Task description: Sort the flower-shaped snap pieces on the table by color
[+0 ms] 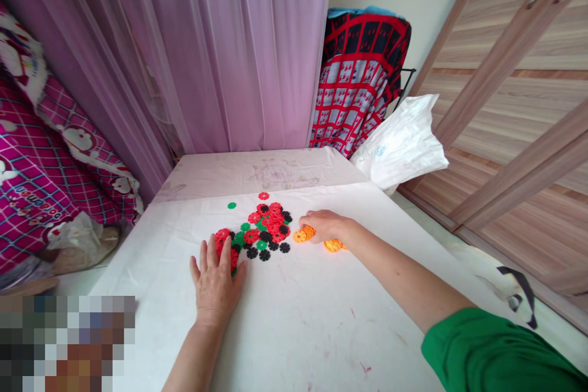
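Far L. side first, folks: a magenta checked cloth [59, 159] w/ cartoon figures hangs there, a crumpled clear plastic bag [85, 239] by its lower edge. Next along, the purple curtain [248, 49] drops in folds behind the far end of the white-covered table [294, 324].

On the tbl., L. of centre, here's the left hand [215, 282]: palm down, open, fingers spread, fingertips at the near L. edge of the mixed pile, over some red discs [222, 234]. Just past it, a lone green disc [232, 205] lies on the far side, apart from the rest. Then the main heap, approx. mid-tbl.: red, green & black notched discs, overlapping, w/ black discs [264, 255] along the near edge. One red disc [263, 196] sits alone beyond the heap.

R. of that, the right hand [321, 225], fingers bent down over orange discs [300, 236]; can't tell if it's gripping any. More orange pcs. [332, 245] lie under the wrist, nearer side.

Far R.: a red-and-black patterned cloth [358, 73], then a white bag [399, 144] by the tbl. corner. Near R., a green sleeve [496, 349]; beyond, the wood-grain wardrobe [519, 98] w/ metal handles.
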### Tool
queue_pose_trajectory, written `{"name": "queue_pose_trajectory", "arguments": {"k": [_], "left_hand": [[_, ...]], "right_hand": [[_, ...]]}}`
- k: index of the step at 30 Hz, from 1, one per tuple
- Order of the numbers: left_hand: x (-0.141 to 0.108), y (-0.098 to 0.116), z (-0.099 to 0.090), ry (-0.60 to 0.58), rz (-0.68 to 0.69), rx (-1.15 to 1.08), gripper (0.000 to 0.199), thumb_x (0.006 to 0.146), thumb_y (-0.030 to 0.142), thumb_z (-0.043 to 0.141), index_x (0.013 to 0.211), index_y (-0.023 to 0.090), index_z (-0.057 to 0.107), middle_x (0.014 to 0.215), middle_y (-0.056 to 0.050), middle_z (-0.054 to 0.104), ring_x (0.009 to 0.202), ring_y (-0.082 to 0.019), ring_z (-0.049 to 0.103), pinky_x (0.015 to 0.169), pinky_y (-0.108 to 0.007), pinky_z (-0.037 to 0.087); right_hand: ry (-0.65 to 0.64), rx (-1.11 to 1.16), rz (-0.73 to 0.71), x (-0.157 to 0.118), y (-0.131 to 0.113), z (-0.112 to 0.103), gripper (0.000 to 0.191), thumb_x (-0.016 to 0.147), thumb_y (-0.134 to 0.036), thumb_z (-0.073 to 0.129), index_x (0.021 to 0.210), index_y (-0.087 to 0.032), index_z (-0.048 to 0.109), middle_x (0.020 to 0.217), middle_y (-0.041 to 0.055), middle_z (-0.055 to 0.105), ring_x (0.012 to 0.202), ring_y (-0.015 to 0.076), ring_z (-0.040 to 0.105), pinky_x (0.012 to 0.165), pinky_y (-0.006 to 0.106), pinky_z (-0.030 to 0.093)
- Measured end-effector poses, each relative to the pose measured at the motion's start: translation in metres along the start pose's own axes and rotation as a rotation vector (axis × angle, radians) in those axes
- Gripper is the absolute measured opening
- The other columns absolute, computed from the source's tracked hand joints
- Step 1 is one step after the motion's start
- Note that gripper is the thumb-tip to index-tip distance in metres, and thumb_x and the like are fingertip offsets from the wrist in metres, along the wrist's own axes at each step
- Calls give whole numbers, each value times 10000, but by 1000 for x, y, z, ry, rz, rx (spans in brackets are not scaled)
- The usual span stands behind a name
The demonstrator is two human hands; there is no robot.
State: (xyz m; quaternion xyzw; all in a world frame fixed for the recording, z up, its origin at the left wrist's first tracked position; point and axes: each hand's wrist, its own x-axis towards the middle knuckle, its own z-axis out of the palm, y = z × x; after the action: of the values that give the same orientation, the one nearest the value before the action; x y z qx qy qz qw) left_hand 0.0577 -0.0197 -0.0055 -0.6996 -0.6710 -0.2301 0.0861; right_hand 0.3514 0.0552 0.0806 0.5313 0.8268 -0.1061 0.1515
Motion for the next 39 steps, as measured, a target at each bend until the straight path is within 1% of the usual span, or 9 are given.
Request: {"name": "queue_pose_trajectory", "arguments": {"k": [4,7,10,15,19,23,30,34,39], "left_hand": [[10,31,-4,-21,214,-43,432,855,332,589,1278,252,621,1513,-142,420,1432,-373,299,1160,-618,176],[25,58,-3,-107,285,-97,303,822,336,642,1111,275,709,1489,-114,459,1416,-391,325,1141,-655,202],[40,79,4,-160,332,-138,271,804,354,667,1056,275,727,1475,-112,477,1421,-394,316,1136,-667,211],[50,97,16,-158,397,-164,243,789,347,686,1008,257,737,1480,-113,475,1428,-396,302,1149,-667,186],[53,108,20,-153,417,-170,159,810,343,665,884,235,755,1462,-114,498,1421,-394,319,1148,-668,188],[54,108,20,-138,404,-170,144,809,348,670,849,245,763,1440,-105,524,1418,-388,328,1154,-667,173],[53,86,16,-135,357,-138,213,843,387,634,1000,315,758,1444,-69,524,1420,-378,325,1148,-674,164],[52,80,13,-162,345,-117,240,853,408,622,1034,319,751,1439,-73,530,1415,-375,335,1144,-672,174],[47,79,12,-150,350,-134,264,879,374,587,1096,335,732,1422,-78,545,1398,-362,367,1139,-659,205]], "right_hand": [[1,70,81,-4,7,-6,595,676,-348,712,1248,-276,565,1213,60,639,1037,244,639,806,295,466],[-45,-9,178,-9,4,-14,610,648,-358,725,1226,-229,582,1166,104,668,1044,283,641,823,337,459],[-86,-102,212,-11,-5,-17,569,642,-351,724,1176,-200,597,1092,130,693,1069,308,632,885,379,427],[-88,-146,250,-9,-16,-14,578,616,-227,726,1171,-160,579,1069,158,697,1101,318,617,972,424,363],[-85,-140,226,-8,-17,-13,566,641,-256,723,1177,-162,569,1091,157,694,1113,315,611,979,420,365],[-15,-132,121,-4,-19,-6,516,680,-310,705,1159,-174,569,1095,151,692,1094,312,617,946,411,402],[111,-40,54,14,-38,5,516,703,-390,699,1149,-166,570,1092,163,684,1062,316,632,891,389,463],[123,34,30,18,-42,6,513,706,-368,703,1159,-169,568,1118,157,684,1064,304,640,859,354,485],[115,174,37,11,-33,7,576,701,-350,710,1227,-175,554,1191,138,657,1078,273,637,851,304,480]]}}
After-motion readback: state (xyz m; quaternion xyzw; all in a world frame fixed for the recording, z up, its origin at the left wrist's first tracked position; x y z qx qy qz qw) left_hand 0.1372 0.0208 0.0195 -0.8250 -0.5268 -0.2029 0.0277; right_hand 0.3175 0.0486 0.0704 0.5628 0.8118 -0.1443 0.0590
